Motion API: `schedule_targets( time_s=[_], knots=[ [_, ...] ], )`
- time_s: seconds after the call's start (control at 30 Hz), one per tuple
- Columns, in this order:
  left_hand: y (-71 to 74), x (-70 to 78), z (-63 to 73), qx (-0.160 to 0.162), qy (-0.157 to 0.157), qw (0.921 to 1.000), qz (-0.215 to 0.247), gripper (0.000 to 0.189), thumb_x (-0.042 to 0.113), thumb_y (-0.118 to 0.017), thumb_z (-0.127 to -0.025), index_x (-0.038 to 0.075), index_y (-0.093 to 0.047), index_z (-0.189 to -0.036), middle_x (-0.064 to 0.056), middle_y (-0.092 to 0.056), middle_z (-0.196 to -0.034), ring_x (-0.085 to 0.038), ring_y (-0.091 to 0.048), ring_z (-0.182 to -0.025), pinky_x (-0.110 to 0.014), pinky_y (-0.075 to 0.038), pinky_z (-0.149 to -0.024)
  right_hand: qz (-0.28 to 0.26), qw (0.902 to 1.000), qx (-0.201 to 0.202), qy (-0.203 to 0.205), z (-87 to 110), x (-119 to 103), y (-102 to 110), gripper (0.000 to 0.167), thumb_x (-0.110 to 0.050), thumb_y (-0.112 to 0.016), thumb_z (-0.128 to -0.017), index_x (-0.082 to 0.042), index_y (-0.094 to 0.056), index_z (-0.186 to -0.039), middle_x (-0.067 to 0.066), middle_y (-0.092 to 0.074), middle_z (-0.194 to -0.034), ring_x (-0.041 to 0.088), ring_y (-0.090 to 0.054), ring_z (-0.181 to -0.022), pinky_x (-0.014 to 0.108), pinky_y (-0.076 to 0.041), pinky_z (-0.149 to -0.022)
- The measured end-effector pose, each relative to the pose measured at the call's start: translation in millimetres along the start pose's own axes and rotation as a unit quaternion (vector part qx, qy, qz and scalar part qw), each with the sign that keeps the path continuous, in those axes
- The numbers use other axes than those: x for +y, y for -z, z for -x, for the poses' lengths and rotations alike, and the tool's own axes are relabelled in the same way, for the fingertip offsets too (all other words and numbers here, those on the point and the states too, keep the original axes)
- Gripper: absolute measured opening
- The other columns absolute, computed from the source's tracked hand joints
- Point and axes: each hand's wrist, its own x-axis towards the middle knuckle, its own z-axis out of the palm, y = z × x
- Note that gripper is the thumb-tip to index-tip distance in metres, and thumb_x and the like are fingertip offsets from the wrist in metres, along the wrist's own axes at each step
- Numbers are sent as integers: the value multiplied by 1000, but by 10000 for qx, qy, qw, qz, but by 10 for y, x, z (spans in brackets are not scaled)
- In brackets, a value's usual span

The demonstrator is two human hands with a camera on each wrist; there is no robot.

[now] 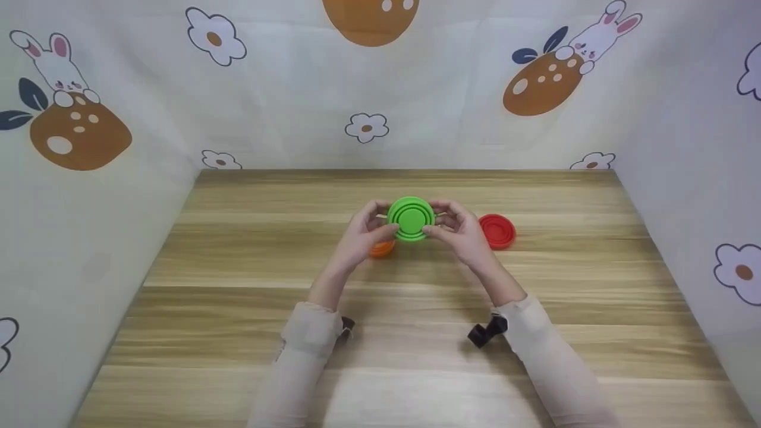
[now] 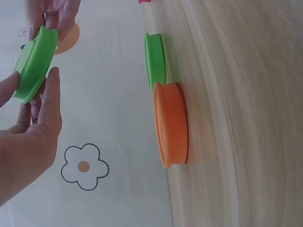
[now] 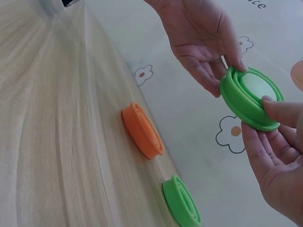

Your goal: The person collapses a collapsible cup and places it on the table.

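A green collapsible cup (image 1: 411, 219), folded flat into concentric rings, is held up above the table with its round face toward the head camera. My left hand (image 1: 364, 233) pinches its left rim, thumb on the face and fingers behind. On the opposite rim, my right hand (image 1: 464, 233) grips it the same way. Below, an orange folded cup (image 2: 172, 124) lies on the wood, partly covered by my left hand in the head view. Beside the orange one sits a second green cup (image 3: 182, 202), hidden from the head camera. A red folded cup (image 1: 498, 232) lies just right of my right hand.
The wooden table (image 1: 226, 333) meets a pale patterned cloth (image 1: 285, 113) along its back and both sides. Black wrist cameras, such as the right one (image 1: 487, 330), hang under both sleeves close over the tabletop.
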Motion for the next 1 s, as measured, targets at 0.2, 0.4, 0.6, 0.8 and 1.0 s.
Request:
schedule_targets(
  time_s=[0.2, 0.4, 0.6, 0.8, 1.0],
  knots=[
    [9, 5, 14, 5, -40, 10000, 5, 37, -3, -59, -93, -7, -51, -129, -14, -61, -119, -13, -62, -100, -25, -58, -85, -70, 10000, 4, -14, 1, 5, 22, 40, 9, -69, -85, 11, -56, -122, -2, -66, -103, 11, -65, -92, 21, -58, -79],
    [14, -12, 1, 203, -442, 9982, -343, 34, -4, -62, -90, -8, -56, -123, -19, -61, -121, -20, -61, -107, -33, -54, -95, 22, 9998, -16, -194, -10, 17, 49, 30, 3, -66, -90, 8, -59, -118, -2, -67, -105, 9, -68, -95, 26, -60, -85],
    [13, -16, -1, 432, -747, 9938, -707, 29, -6, -65, -88, -9, -61, -116, -22, -64, -117, -27, -61, -112, -48, -45, -109, -226, 9961, -212, -824, -8, 2, 33, 24, -4, -58, -97, 5, -57, -120, -3, -69, -100, 11, -71, -91, 38, -60, -91],
    [10, -26, 2, 369, -741, 9942, -690, 25, -7, -65, -88, -10, -63, -113, -22, -59, -117, -32, -56, -120, -42, -50, -107, -426, 9930, -227, -1077, -13, -15, -1, 20, -11, -53, -101, 0, -59, -117, -3, -69, -96, 15, -73, -92, 41, -59, -93],
    [12, -40, -1, 643, -593, 9933, -759, 23, -5, -66, -88, -6, -68, -111, -13, -50, -114, -22, -50, -112, -41, -48, -110, -233, 9956, -195, -885, 0, 8, 5, 35, -9, -57, -99, 9, -55, -128, 6, -70, -109, 13, -70, -100, 44, -56, -98]
  ],
)
